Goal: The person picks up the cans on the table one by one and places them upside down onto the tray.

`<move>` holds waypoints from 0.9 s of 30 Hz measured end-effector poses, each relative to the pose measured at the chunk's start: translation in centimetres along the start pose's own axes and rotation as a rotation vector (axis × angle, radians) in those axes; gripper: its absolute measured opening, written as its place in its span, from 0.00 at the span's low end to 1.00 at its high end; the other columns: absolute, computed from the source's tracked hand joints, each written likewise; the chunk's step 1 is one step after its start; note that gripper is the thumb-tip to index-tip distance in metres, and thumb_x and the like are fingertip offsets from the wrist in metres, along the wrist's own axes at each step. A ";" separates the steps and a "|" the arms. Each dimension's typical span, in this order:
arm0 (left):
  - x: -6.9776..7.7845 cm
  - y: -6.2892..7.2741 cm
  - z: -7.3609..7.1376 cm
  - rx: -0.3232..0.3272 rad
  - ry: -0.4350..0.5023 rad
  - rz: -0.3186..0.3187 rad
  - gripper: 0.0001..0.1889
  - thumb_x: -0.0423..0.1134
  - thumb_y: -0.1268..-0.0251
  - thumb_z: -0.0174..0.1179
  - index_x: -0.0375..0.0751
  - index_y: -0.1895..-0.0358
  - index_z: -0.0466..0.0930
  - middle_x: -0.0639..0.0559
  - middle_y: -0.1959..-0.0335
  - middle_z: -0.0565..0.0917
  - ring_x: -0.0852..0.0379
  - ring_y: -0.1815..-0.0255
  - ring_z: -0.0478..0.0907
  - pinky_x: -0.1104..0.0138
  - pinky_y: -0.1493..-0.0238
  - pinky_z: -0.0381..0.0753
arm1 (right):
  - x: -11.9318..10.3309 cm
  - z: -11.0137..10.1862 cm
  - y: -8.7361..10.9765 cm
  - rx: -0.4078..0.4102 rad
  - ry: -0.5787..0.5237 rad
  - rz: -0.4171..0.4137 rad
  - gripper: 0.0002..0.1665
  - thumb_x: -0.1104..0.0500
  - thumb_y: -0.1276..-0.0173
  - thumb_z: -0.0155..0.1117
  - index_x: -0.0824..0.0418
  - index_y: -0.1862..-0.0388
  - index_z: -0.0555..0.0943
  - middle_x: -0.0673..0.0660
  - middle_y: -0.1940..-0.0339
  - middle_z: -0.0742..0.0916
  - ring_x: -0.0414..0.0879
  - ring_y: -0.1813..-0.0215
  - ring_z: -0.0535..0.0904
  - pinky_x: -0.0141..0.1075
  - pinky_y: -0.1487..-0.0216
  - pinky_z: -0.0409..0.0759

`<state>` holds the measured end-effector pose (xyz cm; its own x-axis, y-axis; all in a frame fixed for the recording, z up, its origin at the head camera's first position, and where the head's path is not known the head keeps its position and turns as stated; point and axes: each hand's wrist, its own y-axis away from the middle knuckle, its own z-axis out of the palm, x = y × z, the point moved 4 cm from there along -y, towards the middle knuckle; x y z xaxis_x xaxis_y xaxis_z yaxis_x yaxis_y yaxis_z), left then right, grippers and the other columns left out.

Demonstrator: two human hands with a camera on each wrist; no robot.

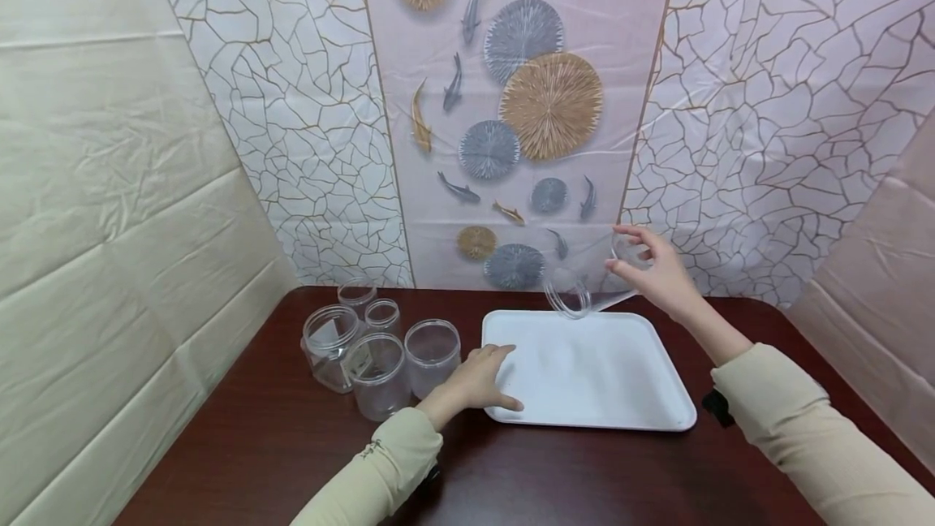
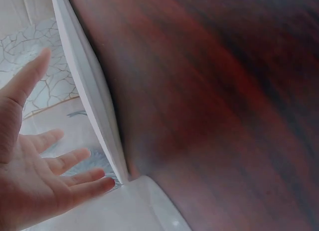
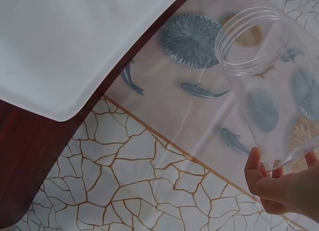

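My right hand (image 1: 661, 274) grips a clear plastic jar (image 1: 601, 292) by its base end. The jar is tipped on its side above the back edge of a white tray (image 1: 592, 380), its threaded mouth pointing left. In the right wrist view the see-through jar (image 3: 254, 99) shows no lid on its mouth. Over the tray's left edge, my left hand (image 1: 476, 378) has its fingers spread and holds nothing. The left wrist view shows its palm and parted fingers beside the tray's rim (image 2: 94, 91).
Several clear lidless jars stand grouped on the dark wooden table (image 1: 256, 461) to the left, including a faceted jar (image 1: 321, 364), a front jar (image 1: 383, 400) and one nearest the tray (image 1: 433, 347). A patterned cloth wall (image 1: 321, 144) rises behind the table.
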<state>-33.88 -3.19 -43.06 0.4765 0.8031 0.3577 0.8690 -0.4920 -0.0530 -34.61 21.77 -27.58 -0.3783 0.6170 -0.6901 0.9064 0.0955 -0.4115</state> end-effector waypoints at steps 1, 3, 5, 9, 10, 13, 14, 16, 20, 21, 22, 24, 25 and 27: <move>-0.1 0.0 0.1 -0.003 -0.003 0.004 0.48 0.56 0.58 0.73 0.42 0.31 0.63 0.43 0.37 0.72 0.43 0.38 0.69 0.53 0.42 0.73 | 0.0 0.0 -0.1 0.003 0.009 -0.007 0.35 0.55 0.36 0.60 0.63 0.31 0.64 0.73 0.35 0.67 0.64 0.45 0.64 0.47 0.56 0.67; -0.2 0.0 0.2 -0.008 -0.009 0.009 0.48 0.56 0.58 0.73 0.40 0.32 0.63 0.42 0.37 0.72 0.42 0.37 0.68 0.54 0.39 0.71 | 0.1 0.0 -0.3 0.008 0.026 -0.024 0.35 0.55 0.36 0.60 0.63 0.32 0.65 0.73 0.35 0.67 0.65 0.43 0.64 0.52 0.52 0.67; -0.4 0.1 0.2 -0.019 -0.006 0.005 0.48 0.56 0.57 0.73 0.39 0.31 0.62 0.40 0.36 0.71 0.42 0.36 0.67 0.54 0.37 0.69 | 0.2 -0.1 -0.5 0.016 0.047 -0.043 0.34 0.55 0.36 0.61 0.64 0.33 0.66 0.72 0.35 0.68 0.66 0.41 0.64 0.55 0.49 0.66; -0.7 0.1 0.5 -0.043 -0.019 -0.017 0.51 0.57 0.58 0.73 0.38 0.30 0.60 0.38 0.35 0.68 0.40 0.35 0.66 0.53 0.37 0.69 | 0.3 -0.1 -0.9 0.031 0.081 -0.076 0.33 0.56 0.38 0.62 0.65 0.35 0.68 0.72 0.37 0.71 0.65 0.40 0.65 0.57 0.43 0.64; -0.7 0.1 0.6 -0.052 -0.027 -0.024 0.52 0.58 0.58 0.72 0.37 0.29 0.58 0.37 0.34 0.68 0.40 0.35 0.65 0.53 0.37 0.69 | 0.4 -0.1 -1.0 0.036 0.090 -0.082 0.33 0.56 0.38 0.62 0.66 0.35 0.69 0.72 0.38 0.71 0.65 0.40 0.65 0.57 0.43 0.64; -0.9 0.1 0.7 -0.076 -0.048 -0.038 0.55 0.60 0.59 0.72 0.35 0.29 0.56 0.36 0.33 0.66 0.39 0.33 0.64 0.52 0.36 0.68 | 0.4 -0.1 -1.2 0.042 0.120 -0.084 0.32 0.57 0.38 0.63 0.66 0.36 0.69 0.72 0.38 0.72 0.65 0.40 0.65 0.59 0.41 0.64; -1.0 0.0 0.7 -0.083 -0.055 -0.043 0.56 0.60 0.59 0.72 0.34 0.29 0.56 0.35 0.32 0.65 0.39 0.33 0.63 0.52 0.35 0.68 | 0.4 -0.1 -1.3 0.042 0.133 -0.081 0.33 0.57 0.38 0.63 0.66 0.36 0.69 0.72 0.38 0.72 0.66 0.40 0.65 0.59 0.42 0.64; -1.2 0.0 0.7 -0.097 -0.065 -0.055 0.57 0.61 0.59 0.72 0.32 0.29 0.55 0.35 0.32 0.64 0.39 0.31 0.62 0.52 0.34 0.66 | 0.4 -0.1 -1.6 0.039 0.151 -0.077 0.33 0.57 0.39 0.63 0.65 0.36 0.69 0.71 0.38 0.72 0.66 0.40 0.64 0.60 0.43 0.63; -1.5 0.0 0.5 -0.115 -0.063 -0.079 0.58 0.61 0.59 0.71 0.29 0.29 0.53 0.34 0.29 0.60 0.40 0.27 0.57 0.53 0.31 0.63 | 0.1 -0.1 -2.3 0.027 0.164 -0.077 0.33 0.57 0.40 0.64 0.64 0.36 0.70 0.72 0.36 0.70 0.68 0.39 0.61 0.63 0.44 0.61; -1.5 0.0 0.6 -0.116 -0.060 -0.083 0.59 0.62 0.59 0.71 0.28 0.29 0.53 0.33 0.29 0.59 0.40 0.27 0.56 0.53 0.31 0.62 | 0.0 -0.2 -2.4 0.024 0.164 -0.075 0.33 0.57 0.40 0.64 0.64 0.36 0.70 0.72 0.35 0.70 0.69 0.38 0.60 0.63 0.44 0.61; -1.5 -0.1 0.6 -0.117 -0.056 -0.088 0.59 0.62 0.59 0.71 0.28 0.29 0.52 0.33 0.28 0.58 0.40 0.26 0.55 0.53 0.30 0.61 | 0.0 -0.3 -2.5 0.018 0.167 -0.068 0.33 0.57 0.40 0.64 0.63 0.36 0.70 0.73 0.35 0.69 0.70 0.37 0.59 0.64 0.44 0.60; -1.3 -0.1 0.8 -0.118 -0.052 -0.093 0.60 0.62 0.59 0.71 0.27 0.29 0.51 0.32 0.28 0.57 0.41 0.26 0.54 0.54 0.30 0.62 | 0.2 -0.5 -2.6 0.014 0.182 -0.055 0.33 0.57 0.41 0.64 0.63 0.36 0.71 0.73 0.35 0.69 0.70 0.37 0.58 0.65 0.44 0.60; -1.2 0.0 0.9 -0.120 -0.059 -0.093 0.61 0.63 0.60 0.71 0.26 0.29 0.51 0.32 0.28 0.57 0.41 0.26 0.55 0.55 0.30 0.62 | 0.3 -0.5 -2.6 0.010 0.189 -0.050 0.33 0.57 0.41 0.64 0.63 0.37 0.71 0.74 0.35 0.69 0.70 0.37 0.58 0.65 0.44 0.59; -1.1 0.3 1.1 -0.125 -0.071 -0.105 0.61 0.63 0.60 0.71 0.24 0.30 0.52 0.32 0.28 0.58 0.42 0.27 0.56 0.57 0.31 0.64 | 0.7 -0.2 -2.7 -0.003 0.205 -0.048 0.32 0.57 0.41 0.64 0.63 0.37 0.71 0.74 0.36 0.69 0.70 0.36 0.57 0.65 0.43 0.58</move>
<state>-34.04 -3.83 -44.50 0.3959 0.8719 0.2883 0.8932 -0.4385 0.0996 -37.24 22.08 -26.85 -0.3753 0.7579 -0.5335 0.8888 0.1310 -0.4391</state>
